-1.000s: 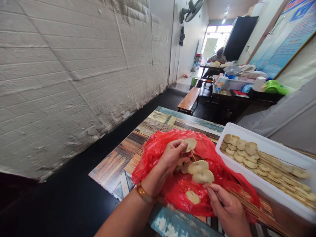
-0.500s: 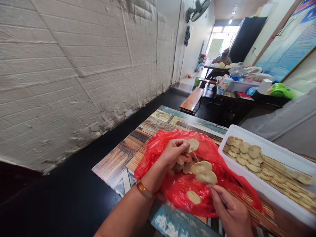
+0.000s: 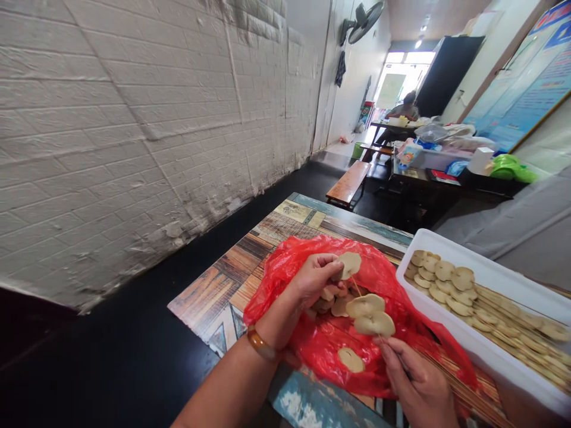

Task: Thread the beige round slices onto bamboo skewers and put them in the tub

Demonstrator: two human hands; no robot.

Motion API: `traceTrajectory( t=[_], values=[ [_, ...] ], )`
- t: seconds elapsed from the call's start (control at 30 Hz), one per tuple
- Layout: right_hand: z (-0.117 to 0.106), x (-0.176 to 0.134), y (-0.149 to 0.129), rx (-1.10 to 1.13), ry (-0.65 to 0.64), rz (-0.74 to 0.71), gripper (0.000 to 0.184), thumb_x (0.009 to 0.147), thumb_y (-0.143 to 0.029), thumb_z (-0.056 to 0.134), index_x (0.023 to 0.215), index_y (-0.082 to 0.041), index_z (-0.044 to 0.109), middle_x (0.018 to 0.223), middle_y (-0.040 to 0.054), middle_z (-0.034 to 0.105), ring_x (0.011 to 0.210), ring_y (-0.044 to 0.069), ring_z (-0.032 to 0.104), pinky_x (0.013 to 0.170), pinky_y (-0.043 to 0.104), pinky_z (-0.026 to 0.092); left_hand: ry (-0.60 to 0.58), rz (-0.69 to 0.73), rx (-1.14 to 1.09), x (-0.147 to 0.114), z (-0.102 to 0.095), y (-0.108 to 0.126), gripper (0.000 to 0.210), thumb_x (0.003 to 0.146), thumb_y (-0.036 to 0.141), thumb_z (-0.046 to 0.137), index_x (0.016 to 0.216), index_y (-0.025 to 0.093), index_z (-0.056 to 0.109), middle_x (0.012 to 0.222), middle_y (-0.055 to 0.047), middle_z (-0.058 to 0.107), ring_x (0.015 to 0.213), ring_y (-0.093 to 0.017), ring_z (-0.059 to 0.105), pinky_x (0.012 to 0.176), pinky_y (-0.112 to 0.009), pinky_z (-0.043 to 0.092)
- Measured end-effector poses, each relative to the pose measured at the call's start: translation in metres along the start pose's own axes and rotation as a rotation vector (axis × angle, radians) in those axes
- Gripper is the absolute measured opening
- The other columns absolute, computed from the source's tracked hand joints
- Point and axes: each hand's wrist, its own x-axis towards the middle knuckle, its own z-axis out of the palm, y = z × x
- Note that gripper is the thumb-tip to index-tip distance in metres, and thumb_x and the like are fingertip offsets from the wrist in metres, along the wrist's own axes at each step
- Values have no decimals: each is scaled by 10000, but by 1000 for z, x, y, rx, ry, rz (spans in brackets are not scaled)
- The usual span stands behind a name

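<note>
Pinched in my left hand (image 3: 316,278) is a pale round slice (image 3: 349,266), which looks like potato or lotus root. My right hand (image 3: 417,374) grips the lower end of a thin wooden skewer (image 3: 357,286). Two slices (image 3: 373,324) are threaded on that skewer, and its upper end reaches the slice in my left hand. Beneath both hands spreads a red plastic bag (image 3: 312,351). More slices (image 3: 328,300) lie heaped on it, partly hidden by my left hand, and a single slice (image 3: 351,359) rests nearer to me.
A white plastic tub (image 3: 413,241) with rows of skewered slices stands at the right. Loose skewers (image 3: 464,386) lie beside my right hand. The patterned table (image 3: 214,285) has a bench (image 3: 349,181) beyond it. Farther back, a person (image 3: 404,108) sits at another table.
The hands, slices and skewer hold nearly the same pose. The whole view has shifted slightly, with things appearing a little lower and to the right.
</note>
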Motion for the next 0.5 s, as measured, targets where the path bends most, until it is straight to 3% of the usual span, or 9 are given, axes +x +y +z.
traceTrajectory(
  t=[0.5],
  values=[
    [-8,5,19,-105,-142,-107,347,876,-448,488,869,-214,743,844,61,760,755,208,724,694,228,580,-31,-70,46,-1,-8,2,264,597,345,721,579,125,576,491,22,529,404,-60,479,416,-174,359]
  ],
)
